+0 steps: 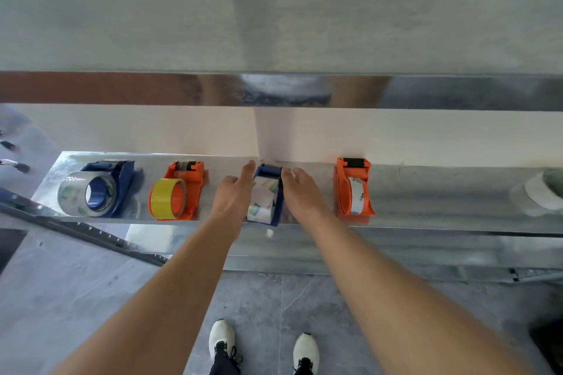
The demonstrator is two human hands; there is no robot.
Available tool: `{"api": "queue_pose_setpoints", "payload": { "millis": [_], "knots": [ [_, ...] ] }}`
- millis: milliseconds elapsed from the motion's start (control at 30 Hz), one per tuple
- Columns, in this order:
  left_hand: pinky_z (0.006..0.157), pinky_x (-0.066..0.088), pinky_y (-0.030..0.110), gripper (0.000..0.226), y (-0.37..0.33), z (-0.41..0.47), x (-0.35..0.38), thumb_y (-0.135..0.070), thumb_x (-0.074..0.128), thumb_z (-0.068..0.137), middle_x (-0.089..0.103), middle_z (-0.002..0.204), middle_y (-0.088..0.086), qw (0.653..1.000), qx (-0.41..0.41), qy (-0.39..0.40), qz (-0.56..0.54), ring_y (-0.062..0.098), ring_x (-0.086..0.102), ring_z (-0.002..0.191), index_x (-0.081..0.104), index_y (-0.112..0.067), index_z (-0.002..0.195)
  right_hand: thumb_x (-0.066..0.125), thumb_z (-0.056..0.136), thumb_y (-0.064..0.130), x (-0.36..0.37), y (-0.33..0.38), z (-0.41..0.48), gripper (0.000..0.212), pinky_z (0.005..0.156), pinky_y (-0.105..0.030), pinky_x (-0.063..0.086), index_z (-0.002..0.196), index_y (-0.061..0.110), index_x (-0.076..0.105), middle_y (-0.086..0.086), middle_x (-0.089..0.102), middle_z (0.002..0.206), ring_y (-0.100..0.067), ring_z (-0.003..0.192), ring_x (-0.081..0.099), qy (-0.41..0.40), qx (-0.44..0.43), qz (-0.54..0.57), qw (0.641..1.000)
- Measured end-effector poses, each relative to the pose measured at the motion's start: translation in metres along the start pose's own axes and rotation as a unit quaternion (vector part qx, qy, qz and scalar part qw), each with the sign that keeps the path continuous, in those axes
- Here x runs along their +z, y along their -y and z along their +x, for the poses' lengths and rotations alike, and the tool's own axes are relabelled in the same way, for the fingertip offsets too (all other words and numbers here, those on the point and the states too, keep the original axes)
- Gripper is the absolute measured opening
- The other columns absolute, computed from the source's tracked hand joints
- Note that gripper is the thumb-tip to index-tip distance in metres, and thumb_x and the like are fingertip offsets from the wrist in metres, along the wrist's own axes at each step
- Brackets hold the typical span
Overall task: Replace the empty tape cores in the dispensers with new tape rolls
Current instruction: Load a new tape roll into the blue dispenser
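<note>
Several tape dispensers stand in a row on a metal shelf [426, 198]. The middle one is a blue dispenser [269, 172] carrying a clear tape roll [263, 199]. My left hand [233, 192] lies against its left side and my right hand [300, 189] against its right side, fingers fairly straight. At the far left a blue dispenser [122, 179] holds a clear roll [86, 193]. An orange dispenser [190, 183] beside it holds a yellow roll [166, 198]. To the right, an orange dispenser [353, 189] holds a thin white core or roll [358, 195].
A white tape roll [540, 192] lies on the shelf at the far right. A higher metal shelf [274, 39] hangs over the row. Behind the dispensers is a white wall [426, 134]. A slotted metal rail [91, 234] leans at lower left. My shoes stand on grey floor tiles.
</note>
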State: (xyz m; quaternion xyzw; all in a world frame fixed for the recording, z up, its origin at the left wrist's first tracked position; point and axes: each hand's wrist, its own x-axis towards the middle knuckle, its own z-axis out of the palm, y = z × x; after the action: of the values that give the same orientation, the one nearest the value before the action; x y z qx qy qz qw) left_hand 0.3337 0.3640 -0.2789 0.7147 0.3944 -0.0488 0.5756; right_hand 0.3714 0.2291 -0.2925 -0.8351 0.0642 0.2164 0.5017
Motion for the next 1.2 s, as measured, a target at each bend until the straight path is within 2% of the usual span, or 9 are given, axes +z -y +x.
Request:
{"api": "queue_pose_setpoints", "payload": {
  "millis": [167,267,367,500,733,867,1000,1133,1200],
  "knots": [
    [0.082,0.047,0.040,0.044,-0.004,-0.018,-0.002,-0.058,0.049,0.105,0.047,0.086,-0.004,0.999,-0.029,0.002,-0.032,0.018,0.048,0.078,0.044,-0.024,0.078,0.032,0.111,0.046,0.001,-0.004,0.002,0.048,0.090,-0.029,0.037,0.141,0.014,0.054,-0.005,0.061,0.139,-0.025,0.122,0.057,0.017,0.006,0.003,1.000],
    [0.107,0.052,0.053,0.054,-0.001,-0.021,-0.003,-0.070,0.050,0.095,0.073,0.107,0.014,0.996,-0.065,0.021,-0.062,0.035,0.068,0.103,0.066,-0.018,0.097,0.032,0.109,0.052,0.009,-0.008,0.007,0.049,0.089,-0.036,0.049,0.120,0.016,0.063,-0.005,0.070,0.119,-0.021,0.104,0.064,0.021,0.017,0.015,1.000],
    [0.106,0.053,0.055,0.069,0.001,-0.021,0.000,-0.076,0.047,0.083,0.077,0.118,0.020,0.991,-0.085,0.042,-0.090,0.041,0.072,0.116,0.074,-0.017,0.106,0.033,0.107,0.054,0.016,-0.011,0.008,0.053,0.090,-0.044,0.055,0.107,0.014,0.067,-0.006,0.073,0.103,-0.023,0.096,0.067,0.028,0.035,0.037,0.998],
    [0.109,0.050,0.048,0.053,-0.006,-0.026,0.000,-0.064,0.045,0.100,0.079,0.113,0.018,0.990,-0.082,0.058,-0.103,0.034,0.073,0.109,0.072,-0.019,0.100,0.035,0.110,0.047,0.019,-0.012,0.005,0.046,0.073,-0.031,0.049,0.109,0.014,0.067,-0.004,0.072,0.106,-0.019,0.097,0.066,0.031,0.041,0.073,0.996],
    [0.094,0.053,0.043,0.047,-0.009,-0.024,0.000,-0.055,0.044,0.105,0.079,0.112,0.020,0.986,-0.086,0.074,-0.122,0.032,0.070,0.093,0.073,-0.019,0.093,0.032,0.098,0.065,0.030,-0.017,0.018,0.060,0.102,-0.046,0.053,0.114,0.020,0.067,-0.002,0.074,0.110,-0.023,0.107,0.068,0.025,0.037,0.069,0.997],
    [0.093,0.056,0.043,0.051,-0.010,-0.024,-0.001,-0.056,0.042,0.105,0.080,0.108,0.019,0.987,-0.095,0.082,-0.105,0.030,0.071,0.087,0.075,-0.016,0.100,0.030,0.091,0.073,0.030,-0.016,0.020,0.069,0.102,-0.046,0.052,0.115,0.020,0.067,-0.001,0.073,0.110,-0.022,0.106,0.067,0.020,0.034,0.062,0.997],
    [0.085,0.058,0.037,0.054,-0.014,-0.023,0.001,-0.057,0.043,0.104,0.079,0.097,0.014,0.986,-0.100,0.095,-0.091,0.029,0.073,0.086,0.072,-0.013,0.109,0.032,0.108,0.053,0.020,-0.008,0.014,0.049,0.095,-0.037,0.050,0.125,0.019,0.062,-0.001,0.069,0.116,-0.019,0.110,0.063,0.030,0.043,0.062,0.997],
    [0.095,0.055,0.043,0.060,-0.012,-0.017,0.003,-0.067,0.041,0.098,0.077,0.113,0.018,0.989,-0.101,0.077,-0.078,0.029,0.069,0.097,0.069,-0.016,0.112,0.031,0.107,0.055,0.022,-0.014,0.016,0.046,0.098,-0.041,0.056,0.122,0.023,0.061,0.000,0.070,0.117,-0.018,0.109,0.067,0.031,0.047,0.065,0.996],
    [0.081,0.051,0.035,0.054,-0.011,-0.014,0.004,-0.062,0.039,0.103,0.074,0.098,0.013,0.990,-0.098,0.066,-0.070,0.025,0.066,0.088,0.067,-0.016,0.101,0.030,0.108,0.054,0.021,-0.015,0.015,0.044,0.096,-0.038,0.057,0.120,0.023,0.059,0.001,0.070,0.119,-0.016,0.107,0.067,0.037,0.049,0.071,0.996]
  ]
}}
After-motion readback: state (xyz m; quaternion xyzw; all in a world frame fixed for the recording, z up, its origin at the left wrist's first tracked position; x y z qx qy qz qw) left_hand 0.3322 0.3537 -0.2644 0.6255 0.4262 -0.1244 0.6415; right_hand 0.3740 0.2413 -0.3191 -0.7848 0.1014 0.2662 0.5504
